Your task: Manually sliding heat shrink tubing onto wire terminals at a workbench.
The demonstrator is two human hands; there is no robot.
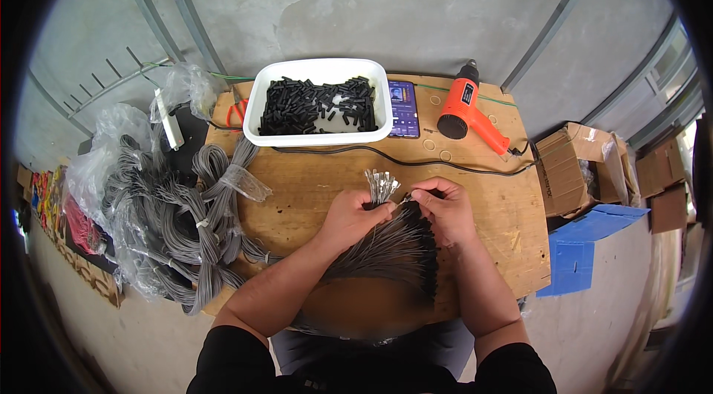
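My left hand (pixel 355 216) is closed around a bundle of thin grey wires, whose bare metal terminals (pixel 382 182) stick up above the fingers. Just to its right, my right hand (pixel 449 214) pinches a small black sleeve at the tip of one wire, between thumb and forefinger. The fingers partly hide this sleeve. Below both hands the grey wires (pixel 379 254) fan out over the table, and many on the right side end in black sleeves (pixel 428 260). A white tub (pixel 389 115) behind the hands holds a heap of loose black sleeves (pixel 297 106).
On the wooden table (pixel 505 208) lie an orange heat gun (pixel 464 108), a phone (pixel 403 108), rubber bands (pixel 445 155) and a black cable (pixel 356 147). Red-handled pliers (pixel 236 113) rest left of the tub. Grey wire coils (pixel 186 223) fill the left; cardboard boxes (pixel 564 171) stand right.
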